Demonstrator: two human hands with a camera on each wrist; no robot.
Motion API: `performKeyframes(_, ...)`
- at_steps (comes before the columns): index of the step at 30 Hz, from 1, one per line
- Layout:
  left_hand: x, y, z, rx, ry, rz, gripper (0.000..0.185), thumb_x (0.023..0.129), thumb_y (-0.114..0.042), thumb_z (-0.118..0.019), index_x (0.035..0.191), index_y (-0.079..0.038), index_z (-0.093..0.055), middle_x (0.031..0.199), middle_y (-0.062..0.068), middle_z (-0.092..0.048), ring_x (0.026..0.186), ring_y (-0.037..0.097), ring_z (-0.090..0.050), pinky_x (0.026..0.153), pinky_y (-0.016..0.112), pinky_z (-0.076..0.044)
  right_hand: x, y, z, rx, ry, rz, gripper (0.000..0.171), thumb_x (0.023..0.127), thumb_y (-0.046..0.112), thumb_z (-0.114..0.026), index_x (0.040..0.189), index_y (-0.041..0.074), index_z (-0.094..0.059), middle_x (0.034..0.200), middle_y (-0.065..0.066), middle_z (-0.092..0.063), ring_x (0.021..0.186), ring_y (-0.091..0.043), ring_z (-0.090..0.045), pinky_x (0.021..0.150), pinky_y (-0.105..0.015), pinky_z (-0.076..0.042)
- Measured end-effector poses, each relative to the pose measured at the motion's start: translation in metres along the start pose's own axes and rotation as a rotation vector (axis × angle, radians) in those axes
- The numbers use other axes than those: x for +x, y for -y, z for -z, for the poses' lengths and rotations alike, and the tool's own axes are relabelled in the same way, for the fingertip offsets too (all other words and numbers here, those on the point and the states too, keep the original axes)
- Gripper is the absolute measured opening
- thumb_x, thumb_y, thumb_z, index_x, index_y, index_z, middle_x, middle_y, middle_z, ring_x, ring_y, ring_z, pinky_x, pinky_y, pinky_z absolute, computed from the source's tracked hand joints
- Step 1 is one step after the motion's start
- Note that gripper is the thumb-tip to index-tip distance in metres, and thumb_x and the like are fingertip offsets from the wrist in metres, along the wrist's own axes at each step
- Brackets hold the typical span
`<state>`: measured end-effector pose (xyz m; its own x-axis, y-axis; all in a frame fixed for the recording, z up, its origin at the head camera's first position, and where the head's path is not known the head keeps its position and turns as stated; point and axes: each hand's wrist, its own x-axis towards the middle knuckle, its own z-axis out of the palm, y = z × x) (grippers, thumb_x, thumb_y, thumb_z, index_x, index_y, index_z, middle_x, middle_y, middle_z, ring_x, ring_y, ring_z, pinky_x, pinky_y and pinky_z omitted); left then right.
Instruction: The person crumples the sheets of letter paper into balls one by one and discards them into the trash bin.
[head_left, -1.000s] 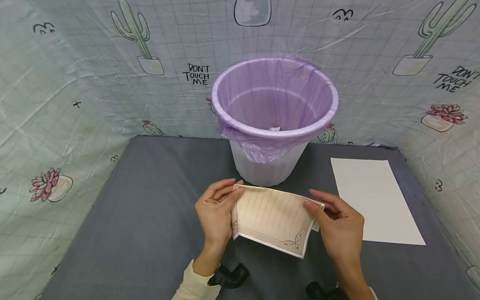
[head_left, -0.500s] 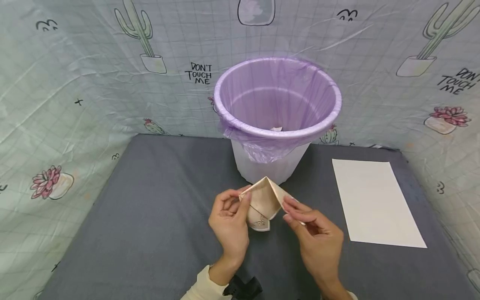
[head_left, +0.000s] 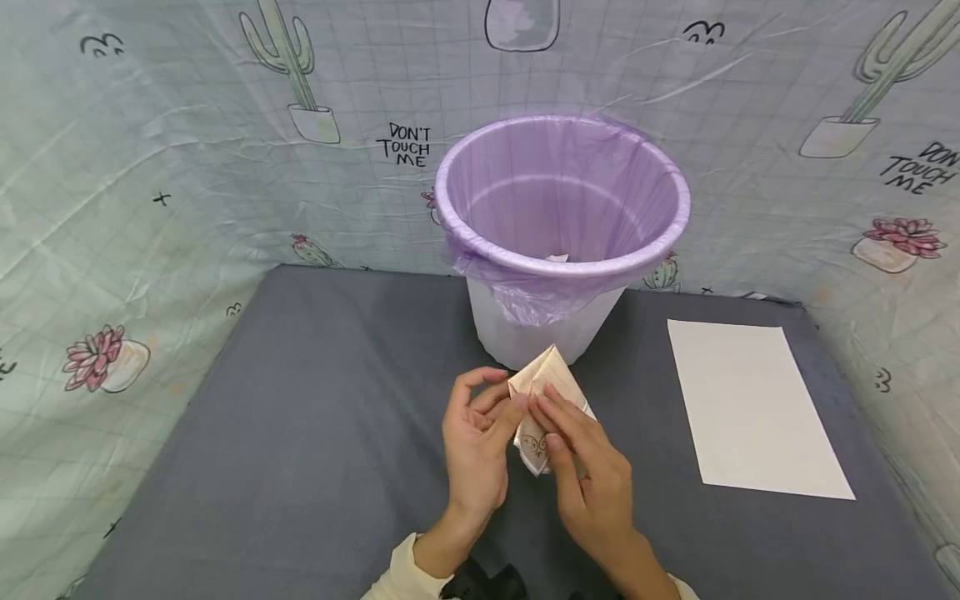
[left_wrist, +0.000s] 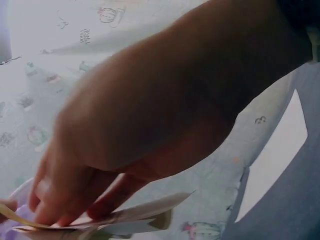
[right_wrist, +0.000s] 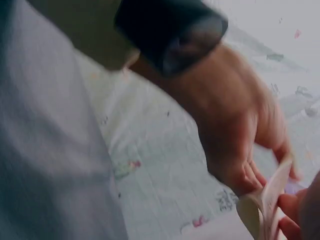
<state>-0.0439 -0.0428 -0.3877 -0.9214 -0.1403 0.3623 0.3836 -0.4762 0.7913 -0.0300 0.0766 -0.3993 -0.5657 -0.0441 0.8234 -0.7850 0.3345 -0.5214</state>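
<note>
both hands pinch a folded sheet in front of the bin

in the head view the left hand [head_left: 474,442] and the right hand [head_left: 588,471] meet over the grey cloth-covered table [head_left: 300,417], both pinching a folded beige lined paper with a scroll-printed corner [head_left: 542,400]. the paper is held off the table, just in front of the white plastic bin lined with a purple bag [head_left: 561,225]. a small white scrap lies inside the bin, seen only from the head. a flat white sheet of paper [head_left: 753,408] lies well apart on the person's right.

the left wrist view, blurred, shows fingers [left_wrist: 75,200] lying across the paper's layered edges [left_wrist: 125,217], with the white sheet [left_wrist: 272,165] behind. the right wrist view shows the left hand [right_wrist: 240,130] edge-on, fingers curled at the paper's thin fold [right_wrist: 270,200], below a black strap; the bin is hidden here.
</note>
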Motion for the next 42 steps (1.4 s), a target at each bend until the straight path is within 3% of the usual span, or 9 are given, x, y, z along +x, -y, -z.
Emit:
performKeyframes(6, 0.004, -0.009, 0.006, -0.012, 0.124, 0.115, 0.051, 0.081, 0.018, -0.062, 0.125, 0.011, -0.037, 0.112, 0.035, -0.058, 0.099, 0.036, -0.064, 0.075, 0.037, -0.056, 0.009, -0.004, 0.013, -0.020, -0.025, -0.059, 0.030, 0.087, 0.004, -0.070, 0.113, -0.010, -0.064, 0.113, -0.024, -0.064, 0.110, -0.030, -0.059, 0.095, -0.025, -0.044)
performKeyframes(10, 0.006, -0.012, 0.010, 0.067, 0.212, 0.112, 0.048, 0.083, 0.018, -0.059, 0.126, 0.004, -0.042, 0.105, 0.034, -0.062, 0.090, 0.031, -0.068, 0.069, 0.033, -0.057, 0.015, 0.001, 0.031, 0.086, -0.040, -0.315, 0.049, 0.076, -0.017, -0.071, 0.123, -0.009, -0.058, 0.116, -0.021, -0.063, 0.104, -0.023, -0.063, 0.086, -0.023, -0.050)
performKeyframes(14, 0.007, -0.010, 0.013, 0.101, 0.292, 0.077, 0.046, 0.083, 0.018, -0.058, 0.124, 0.005, -0.042, 0.099, 0.033, -0.063, 0.082, 0.027, -0.069, 0.064, 0.031, -0.056, 0.017, 0.006, 0.047, 0.194, -0.050, -0.588, 0.050, 0.077, -0.018, -0.070, 0.123, -0.005, -0.059, 0.101, -0.015, -0.069, 0.085, -0.019, -0.069, 0.072, -0.023, -0.055)
performKeyframes(20, 0.006, -0.006, 0.010, 0.076, 0.229, 0.130, 0.046, 0.082, 0.017, -0.061, 0.122, 0.010, -0.040, 0.097, 0.035, -0.063, 0.081, 0.025, -0.069, 0.065, 0.030, -0.056, 0.018, 0.000, 0.053, 0.185, -0.086, -0.727, 0.040, 0.077, -0.008, -0.076, 0.115, -0.001, -0.067, 0.079, -0.012, -0.071, 0.066, -0.021, -0.068, 0.058, -0.023, -0.054)
performKeyframes(24, 0.005, -0.002, 0.007, 0.082, 0.164, 0.242, 0.048, 0.083, 0.013, -0.065, 0.124, 0.007, -0.042, 0.094, 0.033, -0.064, 0.077, 0.023, -0.069, 0.064, 0.030, -0.056, 0.017, -0.005, 0.051, 0.207, -0.157, -0.741, 0.038, 0.075, -0.009, -0.077, 0.111, -0.002, -0.069, 0.076, -0.011, -0.071, 0.062, -0.021, -0.068, 0.055, -0.024, -0.054)
performKeyframes(27, 0.003, 0.000, 0.005, 0.129, 0.172, 0.295, 0.048, 0.083, 0.007, -0.070, 0.124, 0.003, -0.046, 0.092, 0.028, -0.066, 0.073, 0.020, -0.068, 0.062, 0.029, -0.056, 0.016, -0.007, 0.051, 0.241, -0.218, -0.718, 0.034, 0.075, -0.012, -0.076, 0.108, -0.008, -0.068, 0.077, -0.013, -0.071, 0.061, -0.019, -0.068, 0.053, -0.023, -0.053)
performKeyframes(33, 0.004, -0.002, 0.009, 0.185, 0.213, 0.130, 0.040, 0.081, 0.008, -0.071, 0.117, 0.003, -0.056, 0.087, 0.028, -0.066, 0.068, 0.017, -0.068, 0.055, 0.032, -0.056, 0.014, -0.011, 0.053, 0.280, -0.140, -0.671, 0.036, 0.079, -0.013, -0.071, 0.115, -0.010, -0.065, 0.077, -0.010, -0.071, 0.065, -0.014, -0.066, 0.056, -0.020, -0.053)
performKeyframes(37, 0.007, -0.001, 0.012, 0.096, 0.240, 0.009, 0.036, 0.079, 0.016, -0.068, 0.113, 0.012, -0.056, 0.087, 0.026, -0.066, 0.070, 0.015, -0.068, 0.053, 0.031, -0.056, 0.013, -0.014, 0.054, 0.358, -0.092, -0.540, 0.035, 0.077, -0.020, -0.067, 0.112, -0.015, -0.063, 0.080, -0.010, -0.070, 0.067, -0.013, -0.063, 0.059, -0.019, -0.052)
performKeyframes(42, 0.008, -0.001, 0.013, 0.026, 0.179, 0.004, 0.028, 0.077, 0.020, -0.066, 0.103, 0.020, -0.056, 0.095, 0.011, -0.069, 0.079, 0.018, -0.067, 0.059, 0.028, -0.056, 0.012, -0.017, 0.053, 0.499, -0.024, -0.345, 0.037, 0.073, -0.030, -0.061, 0.109, -0.020, -0.061, 0.097, -0.015, -0.070, 0.079, -0.014, -0.064, 0.066, -0.017, -0.052)
